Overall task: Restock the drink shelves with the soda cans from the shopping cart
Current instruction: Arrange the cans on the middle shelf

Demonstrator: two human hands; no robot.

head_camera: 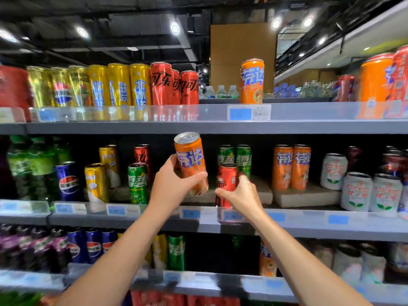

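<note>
My left hand [171, 184] grips an orange soda can [190, 159] and holds it tilted in front of the middle shelf [309, 221]. My right hand [239, 194] is wrapped around a red cola can [227, 176] that stands at the front of that shelf. One orange can [252, 81] of the same kind stands alone on the top shelf [309, 127] above a price tag. Two more orange cans [291, 166] stand on the middle shelf to the right. The shopping cart is out of view.
Yellow and red cans [141, 85] line the top shelf's left part, with a gap beside the lone orange can. Green cans [235, 159] stand behind the red cola can. White cans [371, 191] fill the right end. Lower shelves hold blue, green and purple drinks.
</note>
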